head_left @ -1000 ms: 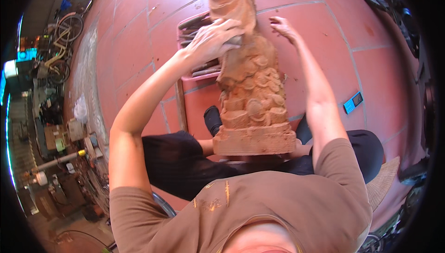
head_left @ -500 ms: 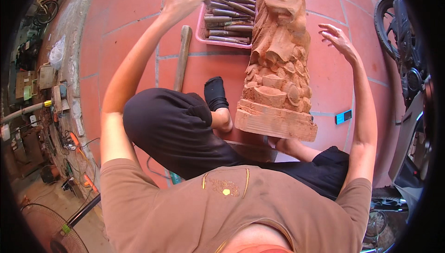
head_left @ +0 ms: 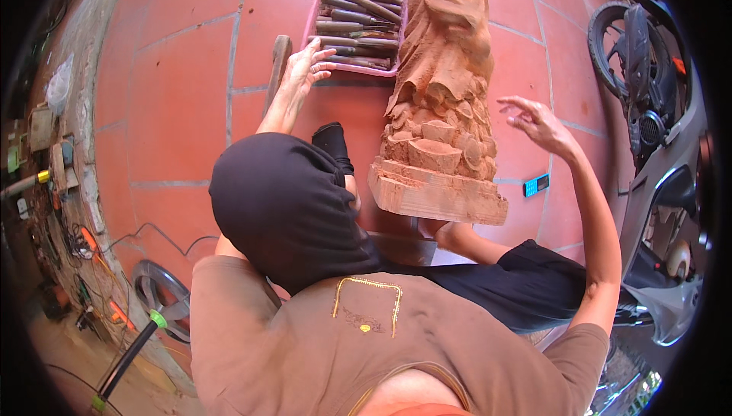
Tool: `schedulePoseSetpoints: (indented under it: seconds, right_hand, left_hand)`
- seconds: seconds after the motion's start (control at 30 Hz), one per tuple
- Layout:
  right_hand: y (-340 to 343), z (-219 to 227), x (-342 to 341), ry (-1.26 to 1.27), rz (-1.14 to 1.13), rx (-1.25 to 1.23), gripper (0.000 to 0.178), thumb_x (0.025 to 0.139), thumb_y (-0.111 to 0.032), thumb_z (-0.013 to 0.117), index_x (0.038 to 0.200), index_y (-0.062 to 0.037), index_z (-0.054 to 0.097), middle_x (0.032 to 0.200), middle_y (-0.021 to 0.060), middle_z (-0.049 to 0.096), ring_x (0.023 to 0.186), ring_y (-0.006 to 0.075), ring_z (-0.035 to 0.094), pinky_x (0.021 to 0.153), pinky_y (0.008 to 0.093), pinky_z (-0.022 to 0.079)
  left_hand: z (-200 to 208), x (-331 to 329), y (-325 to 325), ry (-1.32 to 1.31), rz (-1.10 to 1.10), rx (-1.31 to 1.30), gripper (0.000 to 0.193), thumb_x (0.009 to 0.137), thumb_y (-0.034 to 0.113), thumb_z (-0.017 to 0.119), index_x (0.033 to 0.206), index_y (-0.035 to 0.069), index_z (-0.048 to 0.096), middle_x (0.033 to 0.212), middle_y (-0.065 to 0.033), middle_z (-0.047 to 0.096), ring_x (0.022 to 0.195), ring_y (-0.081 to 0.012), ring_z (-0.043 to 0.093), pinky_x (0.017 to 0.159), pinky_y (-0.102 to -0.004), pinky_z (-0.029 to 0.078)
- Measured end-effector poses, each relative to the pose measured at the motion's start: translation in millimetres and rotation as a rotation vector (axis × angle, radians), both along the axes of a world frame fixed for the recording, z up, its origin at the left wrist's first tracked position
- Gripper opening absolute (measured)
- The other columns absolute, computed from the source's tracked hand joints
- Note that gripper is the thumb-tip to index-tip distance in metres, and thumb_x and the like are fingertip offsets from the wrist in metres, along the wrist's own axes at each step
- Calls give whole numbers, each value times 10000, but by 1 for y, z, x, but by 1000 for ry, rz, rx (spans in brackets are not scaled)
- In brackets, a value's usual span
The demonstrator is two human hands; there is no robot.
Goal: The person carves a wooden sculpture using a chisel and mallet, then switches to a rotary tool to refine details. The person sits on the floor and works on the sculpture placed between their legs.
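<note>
My left hand (head_left: 308, 71) is open and empty, its fingers apart by the near left corner of a pink plastic basket (head_left: 352, 70). Several wood-handled carving chisels (head_left: 358, 16) lie crosswise in that basket. Right of it rests a reddish-brown wood carving (head_left: 436, 122) with draped folds, rounded lumps and a flat block base towards me. My right hand (head_left: 537, 122) hovers to the right of the carving without touching it, its fingers loosely bent and apart. A wooden bar (head_left: 277, 65) lies just left of my left hand, partly hidden by my forearm and raised knee.
A small blue keypad phone (head_left: 536, 185) lies on the red tiles, right of the carving's base. A motorbike (head_left: 648, 103) stands along the right side. Tools and cables (head_left: 88, 240) clutter the left edge, near a black wheel-like thing (head_left: 160, 294). My socked foot (head_left: 332, 145) is beside the carving.
My left hand has come back nearer from the basket's far left, and the blurred handle-like thing in it is gone. My right hand is slightly lower in view. The whole view has shifted.
</note>
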State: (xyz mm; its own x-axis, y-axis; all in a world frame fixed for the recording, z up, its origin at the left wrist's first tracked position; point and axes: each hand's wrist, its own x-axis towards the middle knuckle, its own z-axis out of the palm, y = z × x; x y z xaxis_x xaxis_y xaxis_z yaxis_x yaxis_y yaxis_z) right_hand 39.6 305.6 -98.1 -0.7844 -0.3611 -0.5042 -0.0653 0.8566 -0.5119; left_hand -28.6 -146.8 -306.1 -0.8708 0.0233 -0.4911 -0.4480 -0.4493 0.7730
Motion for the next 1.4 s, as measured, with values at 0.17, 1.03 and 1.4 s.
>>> schedulePoseSetpoints:
  seconds: [0.17,1.03,1.4]
  right_hand:
    - [-36,31,33,44,146,-33,404,933,-56,598,1335,-62,558,1210,142,666,1073,262,646,908,366,498]
    - [-13,30,4,-9,121,-194,533,1006,-405,579,1450,-117,512,1287,111,622,1066,199,613,926,360,485]
    - [-11,64,22,70,88,-332,445,998,-239,612,1405,-77,538,1170,38,642,981,109,586,885,284,483]
  left_hand:
    - [8,70,-82,35,97,-86,393,959,333,662,1200,33,583,1012,-142,724,760,-173,683,631,-308,534]
    - [-25,592,-124,-647,355,-1458,863,708,542,809,1371,70,521,1337,-177,572,1274,-357,503,1051,-502,407]
    - [-74,628,-121,-552,187,-1358,831,618,282,890,1309,59,485,1177,-212,643,1074,-411,616,938,-491,474]
